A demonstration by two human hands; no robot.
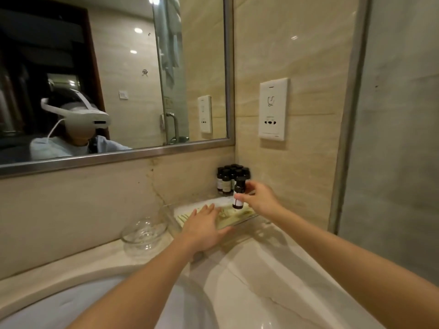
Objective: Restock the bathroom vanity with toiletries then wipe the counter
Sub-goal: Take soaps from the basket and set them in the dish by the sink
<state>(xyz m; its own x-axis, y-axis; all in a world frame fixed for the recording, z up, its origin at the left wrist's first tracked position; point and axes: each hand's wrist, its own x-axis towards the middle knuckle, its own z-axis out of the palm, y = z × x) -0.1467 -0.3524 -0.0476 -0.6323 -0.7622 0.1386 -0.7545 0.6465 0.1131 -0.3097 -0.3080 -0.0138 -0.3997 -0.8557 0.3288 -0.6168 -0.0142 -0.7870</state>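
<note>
My right hand [260, 198] pinches a small dark toiletry bottle [238, 193] with a white label, holding it upright just above the clear glass tray [247, 218] in the counter's back right corner. Behind it, several matching dark bottles [226, 179] stand bunched against the wall. My left hand [203, 225] lies flat with straight fingers over the tray's left part, on the pale packets [183, 218] in it.
A clear glass bowl [143, 233] stands on the marble counter [261, 269] left of the tray. The white sink basin [95, 305] fills the lower left. A mirror [114, 74] hangs above; a wall socket plate [273, 109] sits on the right wall.
</note>
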